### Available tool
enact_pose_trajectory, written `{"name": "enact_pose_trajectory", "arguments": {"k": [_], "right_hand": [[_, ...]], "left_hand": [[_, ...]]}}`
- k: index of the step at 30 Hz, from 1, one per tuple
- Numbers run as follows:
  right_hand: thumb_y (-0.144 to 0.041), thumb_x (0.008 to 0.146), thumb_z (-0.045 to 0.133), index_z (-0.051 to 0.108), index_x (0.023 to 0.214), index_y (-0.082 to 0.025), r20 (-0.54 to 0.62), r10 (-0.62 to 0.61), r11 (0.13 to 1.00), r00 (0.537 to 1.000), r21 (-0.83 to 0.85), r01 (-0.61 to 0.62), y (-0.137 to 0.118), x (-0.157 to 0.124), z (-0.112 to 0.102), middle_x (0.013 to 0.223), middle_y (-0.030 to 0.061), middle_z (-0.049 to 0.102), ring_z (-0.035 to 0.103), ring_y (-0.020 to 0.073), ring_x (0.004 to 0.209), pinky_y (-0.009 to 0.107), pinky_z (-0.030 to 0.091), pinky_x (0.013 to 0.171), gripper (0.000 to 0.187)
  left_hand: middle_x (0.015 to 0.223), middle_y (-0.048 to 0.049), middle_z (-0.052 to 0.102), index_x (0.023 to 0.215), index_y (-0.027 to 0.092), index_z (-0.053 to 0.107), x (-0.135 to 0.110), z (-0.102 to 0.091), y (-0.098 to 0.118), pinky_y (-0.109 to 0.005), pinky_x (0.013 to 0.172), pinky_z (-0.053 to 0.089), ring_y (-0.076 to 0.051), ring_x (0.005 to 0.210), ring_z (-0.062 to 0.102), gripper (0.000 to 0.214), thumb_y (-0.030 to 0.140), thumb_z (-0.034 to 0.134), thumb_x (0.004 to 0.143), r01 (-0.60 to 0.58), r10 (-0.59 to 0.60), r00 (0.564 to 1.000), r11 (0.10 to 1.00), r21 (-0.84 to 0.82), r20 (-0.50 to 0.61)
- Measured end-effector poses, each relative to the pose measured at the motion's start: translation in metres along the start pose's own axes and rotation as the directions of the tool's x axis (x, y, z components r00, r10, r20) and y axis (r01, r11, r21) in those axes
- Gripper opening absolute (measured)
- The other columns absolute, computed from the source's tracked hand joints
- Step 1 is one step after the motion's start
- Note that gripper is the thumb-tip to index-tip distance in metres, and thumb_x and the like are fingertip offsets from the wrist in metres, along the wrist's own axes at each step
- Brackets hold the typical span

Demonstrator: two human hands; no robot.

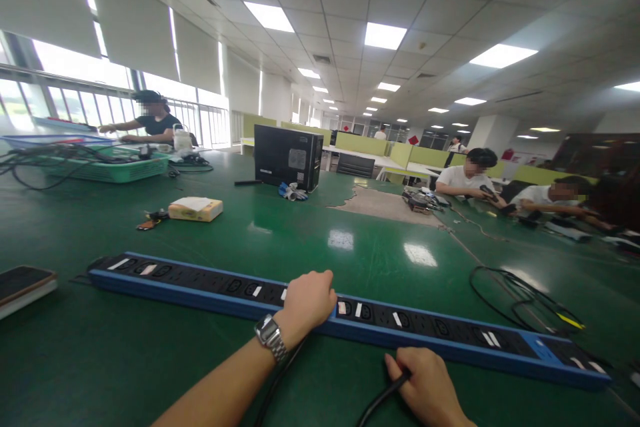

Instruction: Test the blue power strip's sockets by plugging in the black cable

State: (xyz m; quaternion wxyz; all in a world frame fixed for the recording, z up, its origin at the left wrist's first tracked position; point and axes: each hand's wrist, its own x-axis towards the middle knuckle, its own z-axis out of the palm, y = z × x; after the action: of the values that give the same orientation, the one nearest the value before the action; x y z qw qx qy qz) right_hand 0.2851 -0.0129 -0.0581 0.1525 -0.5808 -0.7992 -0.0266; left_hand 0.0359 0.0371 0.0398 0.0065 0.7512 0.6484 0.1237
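Note:
A long blue and black power strip point(200, 280) lies across the green table in front of me. My left hand point(309, 300), with a metal watch on its wrist, rests curled on the strip near its middle, fingers closed over the top. My right hand point(425, 383) lies just in front of the strip and is closed around a black cable point(380, 401) that runs toward me. A second black cable passes under my left wrist.
A loop of black cable point(520, 297) lies at the right. A black computer case point(287, 157), a tissue box point(196, 208) and a green basket point(115, 168) stand farther back. A flat dark pad point(23, 283) sits at the left edge. Several people sit around the table.

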Motion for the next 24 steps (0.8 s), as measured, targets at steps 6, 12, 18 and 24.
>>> {"name": "enact_pose_trajectory", "arguments": {"k": [6,12,18,24], "right_hand": [[-0.037,0.092,0.042,0.052,0.057,-0.021,-0.006,-0.007,1.000,1.000,0.003,0.007,0.002,-0.001,0.005,0.061,-0.0021,0.064,0.057,0.0127,0.060,0.027,0.025,0.059,0.040],[-0.037,0.093,0.042,0.051,0.058,-0.021,-0.015,-0.013,1.000,1.000,0.025,0.014,0.002,-0.002,0.005,0.062,-0.0024,0.063,0.057,0.0122,0.060,0.027,0.025,0.059,0.039],[-0.036,0.092,0.043,0.051,0.058,-0.021,-0.030,-0.010,1.000,1.000,0.018,0.010,0.000,-0.002,0.002,0.061,-0.0019,0.063,0.056,0.0125,0.060,0.027,0.025,0.059,0.039],[-0.035,0.093,0.042,0.051,0.058,-0.021,-0.029,-0.015,1.000,0.999,0.019,0.016,-0.003,-0.003,-0.001,0.062,-0.0017,0.063,0.057,0.0125,0.060,0.026,0.026,0.058,0.039]], "left_hand": [[0.085,-0.0149,0.069,0.094,0.016,0.060,-0.004,0.005,0.020,-0.040,0.070,0.051,-0.030,0.084,0.068,0.021,0.019,0.043,0.081,-0.020,0.020,1.000,0.999,0.042,0.005],[0.088,-0.0144,0.070,0.096,0.016,0.059,-0.003,0.004,0.019,-0.041,0.070,0.052,-0.031,0.085,0.068,0.022,0.022,0.044,0.080,-0.011,0.010,1.000,0.999,0.034,0.027],[0.090,-0.0144,0.069,0.098,0.017,0.059,-0.001,0.003,0.016,-0.040,0.072,0.052,-0.030,0.087,0.067,0.023,0.023,0.044,0.081,-0.004,0.002,0.999,1.000,0.025,0.052],[0.091,-0.0139,0.069,0.101,0.017,0.056,-0.005,0.003,0.015,-0.039,0.071,0.051,-0.030,0.087,0.067,0.023,0.024,0.043,0.083,0.019,-0.019,0.998,1.000,0.008,0.058]]}}
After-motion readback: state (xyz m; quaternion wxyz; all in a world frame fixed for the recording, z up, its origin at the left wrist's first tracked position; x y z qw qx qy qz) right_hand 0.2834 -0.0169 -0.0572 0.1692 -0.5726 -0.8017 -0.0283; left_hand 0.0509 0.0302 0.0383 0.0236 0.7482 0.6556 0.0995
